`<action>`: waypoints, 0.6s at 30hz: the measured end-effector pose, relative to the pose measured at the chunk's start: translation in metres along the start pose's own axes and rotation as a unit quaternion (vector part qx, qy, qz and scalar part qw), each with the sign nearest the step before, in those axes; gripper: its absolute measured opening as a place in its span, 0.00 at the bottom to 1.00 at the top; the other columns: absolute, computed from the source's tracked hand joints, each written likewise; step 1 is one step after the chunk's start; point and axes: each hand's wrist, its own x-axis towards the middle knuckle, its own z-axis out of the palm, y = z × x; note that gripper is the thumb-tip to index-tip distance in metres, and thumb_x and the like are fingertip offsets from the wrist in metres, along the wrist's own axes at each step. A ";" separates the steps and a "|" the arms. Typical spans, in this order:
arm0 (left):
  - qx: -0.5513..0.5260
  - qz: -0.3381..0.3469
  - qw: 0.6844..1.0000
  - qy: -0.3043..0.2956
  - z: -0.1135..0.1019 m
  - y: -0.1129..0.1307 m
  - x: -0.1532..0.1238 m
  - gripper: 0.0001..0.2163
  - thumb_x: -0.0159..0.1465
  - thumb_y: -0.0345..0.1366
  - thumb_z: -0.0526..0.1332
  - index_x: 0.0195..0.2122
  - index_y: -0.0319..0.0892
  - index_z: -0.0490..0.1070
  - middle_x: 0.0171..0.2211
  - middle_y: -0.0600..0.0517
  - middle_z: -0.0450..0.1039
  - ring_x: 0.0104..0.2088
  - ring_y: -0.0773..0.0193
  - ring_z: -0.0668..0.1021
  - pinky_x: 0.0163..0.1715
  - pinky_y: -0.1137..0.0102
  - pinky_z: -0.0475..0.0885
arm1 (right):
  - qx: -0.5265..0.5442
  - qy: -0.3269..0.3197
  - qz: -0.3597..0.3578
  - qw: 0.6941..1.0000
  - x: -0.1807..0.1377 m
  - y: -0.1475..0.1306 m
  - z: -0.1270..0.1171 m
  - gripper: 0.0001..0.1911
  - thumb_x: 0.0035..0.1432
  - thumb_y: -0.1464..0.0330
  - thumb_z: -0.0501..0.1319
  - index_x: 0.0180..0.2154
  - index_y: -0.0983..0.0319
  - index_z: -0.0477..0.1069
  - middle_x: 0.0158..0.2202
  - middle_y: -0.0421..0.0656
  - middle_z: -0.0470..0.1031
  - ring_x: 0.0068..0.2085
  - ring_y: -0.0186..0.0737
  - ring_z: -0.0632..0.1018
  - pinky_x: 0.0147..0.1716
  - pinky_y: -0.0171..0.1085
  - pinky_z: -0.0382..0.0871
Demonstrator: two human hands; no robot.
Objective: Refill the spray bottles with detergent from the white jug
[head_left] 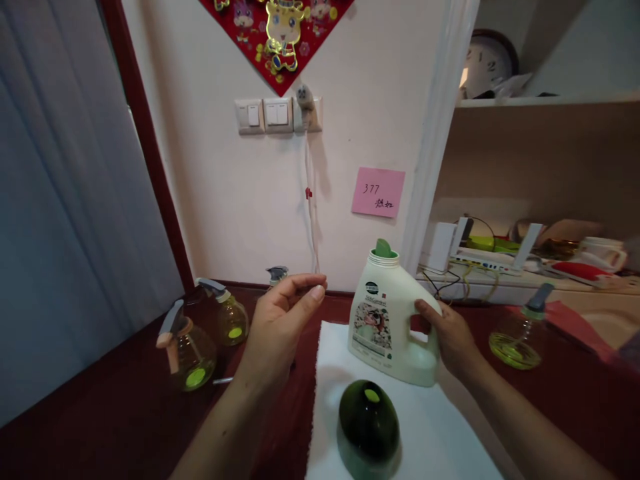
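Note:
A pale green detergent bottle (387,327) stands on a white cloth (333,360), uncapped, with a green spout showing in its mouth. My right hand (445,327) is wrapped round its side handle. To the left, my left hand (287,307) is raised in the air, thumb and fingertips brought together in a pinch; I see nothing between them. Nearer to me on the cloth is a glossy, dark green, rounded thing (369,420) with a small light-green spot on top; its kind is unclear.
Spray bottles with green liquid (193,360) (231,320) stand at the left, another spray bottle (517,340) at the right. A spray head (277,273) shows behind my left hand. A white router (487,257) sits on the right shelf. A pink note (379,192) hangs on the wall.

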 end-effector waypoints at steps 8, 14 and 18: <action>0.044 -0.045 0.995 -0.081 -0.001 0.002 -0.004 0.10 0.60 0.42 0.70 0.41 0.45 0.81 0.38 0.50 0.80 0.40 0.61 0.78 0.39 0.69 0.71 | -0.110 0.056 -0.010 0.992 -0.015 -0.044 -0.024 0.30 0.41 0.41 0.67 0.29 0.61 0.72 0.24 0.42 0.74 0.26 0.41 0.72 0.24 0.38 0.64; 0.069 -0.077 0.981 -0.165 0.002 -0.003 -0.004 0.12 0.61 0.42 0.69 0.43 0.44 0.79 0.39 0.49 0.80 0.38 0.60 0.79 0.38 0.66 0.73 | -0.226 0.050 0.006 0.973 -0.026 -0.087 -0.079 0.32 0.35 0.40 0.68 0.35 0.57 0.78 0.28 0.46 0.80 0.30 0.54 0.79 0.26 0.45 0.69; 0.128 -0.078 0.958 -0.245 0.000 -0.011 -0.002 0.16 0.57 0.38 0.71 0.48 0.43 0.78 0.49 0.45 0.79 0.48 0.54 0.79 0.48 0.61 0.72 | -0.367 0.031 -0.065 0.927 -0.037 -0.107 -0.113 0.26 0.38 0.42 0.67 0.33 0.52 0.78 0.34 0.47 0.82 0.33 0.53 0.80 0.30 0.46 0.71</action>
